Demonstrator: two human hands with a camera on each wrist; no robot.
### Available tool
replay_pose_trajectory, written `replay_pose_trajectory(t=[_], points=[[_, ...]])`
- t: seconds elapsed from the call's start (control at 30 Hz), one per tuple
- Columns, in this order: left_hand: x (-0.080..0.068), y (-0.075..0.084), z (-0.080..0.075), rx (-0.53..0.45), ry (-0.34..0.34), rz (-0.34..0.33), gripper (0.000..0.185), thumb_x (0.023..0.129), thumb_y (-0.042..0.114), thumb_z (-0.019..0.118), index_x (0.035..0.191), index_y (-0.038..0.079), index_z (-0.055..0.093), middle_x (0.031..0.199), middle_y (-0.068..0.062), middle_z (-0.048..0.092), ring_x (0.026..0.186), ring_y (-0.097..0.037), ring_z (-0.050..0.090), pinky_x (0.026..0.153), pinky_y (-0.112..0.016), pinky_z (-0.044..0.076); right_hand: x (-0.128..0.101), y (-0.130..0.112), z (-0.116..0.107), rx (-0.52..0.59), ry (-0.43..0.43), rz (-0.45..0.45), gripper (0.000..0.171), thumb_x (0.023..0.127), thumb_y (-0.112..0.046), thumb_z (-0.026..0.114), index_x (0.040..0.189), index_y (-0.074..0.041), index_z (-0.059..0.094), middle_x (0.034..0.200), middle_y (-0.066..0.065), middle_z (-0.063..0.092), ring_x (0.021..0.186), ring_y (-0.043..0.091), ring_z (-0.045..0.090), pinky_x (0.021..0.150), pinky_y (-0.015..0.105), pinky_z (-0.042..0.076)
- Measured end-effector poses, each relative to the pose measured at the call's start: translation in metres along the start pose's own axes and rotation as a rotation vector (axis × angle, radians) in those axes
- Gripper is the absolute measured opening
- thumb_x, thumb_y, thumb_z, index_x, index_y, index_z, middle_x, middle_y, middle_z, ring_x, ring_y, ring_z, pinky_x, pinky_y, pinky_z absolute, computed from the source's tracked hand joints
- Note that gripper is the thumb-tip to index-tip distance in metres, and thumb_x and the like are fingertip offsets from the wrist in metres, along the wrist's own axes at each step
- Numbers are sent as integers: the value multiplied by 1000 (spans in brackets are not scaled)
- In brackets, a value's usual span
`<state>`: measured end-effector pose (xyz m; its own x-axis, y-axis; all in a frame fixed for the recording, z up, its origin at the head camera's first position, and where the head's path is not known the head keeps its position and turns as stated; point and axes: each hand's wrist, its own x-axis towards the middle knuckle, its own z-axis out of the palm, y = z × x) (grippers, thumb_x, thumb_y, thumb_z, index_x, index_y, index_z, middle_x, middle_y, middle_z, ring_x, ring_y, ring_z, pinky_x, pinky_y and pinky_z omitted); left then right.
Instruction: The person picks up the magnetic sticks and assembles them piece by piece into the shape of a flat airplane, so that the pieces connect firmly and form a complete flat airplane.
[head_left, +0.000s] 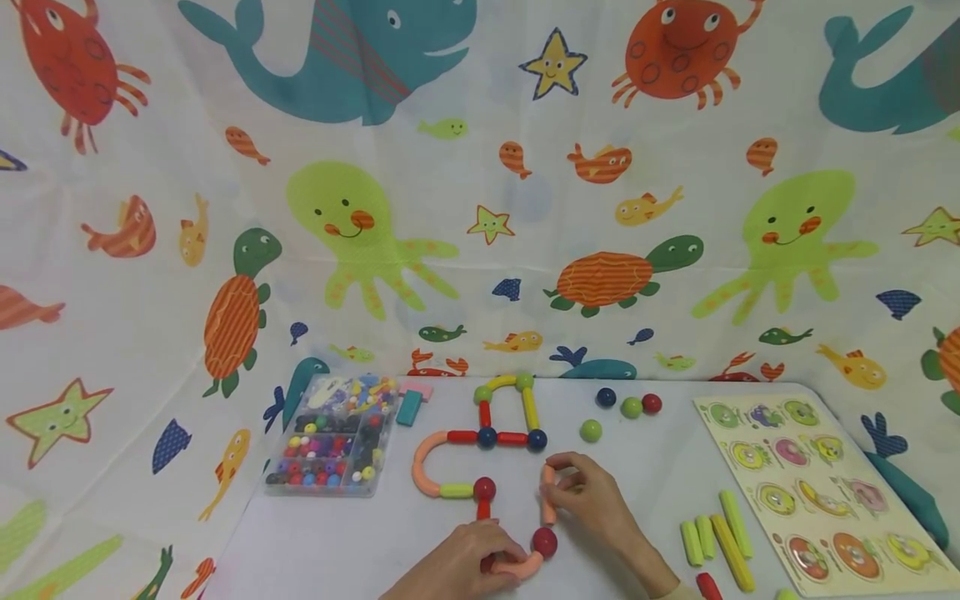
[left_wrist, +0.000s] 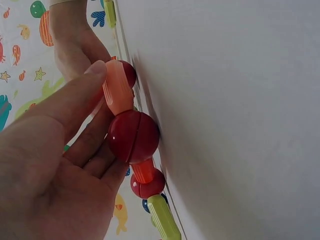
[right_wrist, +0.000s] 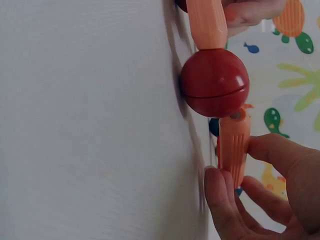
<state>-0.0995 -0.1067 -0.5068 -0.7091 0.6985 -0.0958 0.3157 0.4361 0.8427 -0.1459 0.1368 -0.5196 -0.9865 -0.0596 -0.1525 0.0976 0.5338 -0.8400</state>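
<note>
By the right hand (head_left: 592,497), thumb opposed to fingers, a peach rod (head_left: 549,496) is pinched, its long axis aimed at the red ball (head_left: 544,542) just off its bodyward end; contact cannot be confirmed. Left of that hand, a curved peach piece (head_left: 528,570) meeting the ball is pinched by the left hand (head_left: 461,562).

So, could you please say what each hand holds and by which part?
The left hand grips the curved salmon rod around its middle; the right hand pinches a second salmon rod by its sides.
</note>
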Motion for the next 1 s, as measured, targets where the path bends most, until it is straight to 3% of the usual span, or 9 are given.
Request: replay_pose_trajectory(t=[0.33, 0.57, 0.7, 0.93, 1.0], points=[[1, 5, -3, 9, -14, -37, 28, 93, 29, 74, 120, 24, 75, 90, 20, 63, 80, 5, 52, 71, -14, 48, -2, 2, 2, 16, -38, -50, 39, 86, -25, 82, 121, -18, 67, 115, 1, 67, 85, 14, 62, 67, 23, 53], [1, 4, -1, -3, -17, -62, 28, 93, 29, 74, 120, 25, 75, 88, 19, 62, 79, 4, 52, 69, -14, 47, -2, -1, 2, -8, -24, -38, 34, 88, -24, 79, 120, -17, 68, 113, 0, 68, 86, 13, 63, 66, 23, 52], [1, 5, -1, 4, -18, -69, 29, 93, 31, 73, 121, 25, 74, 93, 19, 64, 81, 4, 53, 70, -14, 48, -2, -1, -3, -32, 28, -15, 29, 91, -23, 76, 119, -18, 69, 110, -2, 70, 90, 12, 64, 72, 24, 55], [3, 14, -7, -36, 1, -212, 30, 90, 39, 75, 119, 31, 73, 106, 19, 68, 91, 1, 57, 81, -20, 54, 9, 10, -29, -58, 206, -63, 23, 93, -18, 74, 115, -13, 71, 108, 1, 73, 95, 14, 68, 78, 20, 56], [4, 16, -10, -28, 27, -214, 29, 91, 40, 75, 118, 31, 73, 106, 19, 68, 93, 0, 57, 83, -22, 55, 15, 14, -39, -55, 258, -88, 22, 94, -17, 73, 115, -11, 71, 109, 4, 73, 96, 16, 68, 80, 18, 55]])
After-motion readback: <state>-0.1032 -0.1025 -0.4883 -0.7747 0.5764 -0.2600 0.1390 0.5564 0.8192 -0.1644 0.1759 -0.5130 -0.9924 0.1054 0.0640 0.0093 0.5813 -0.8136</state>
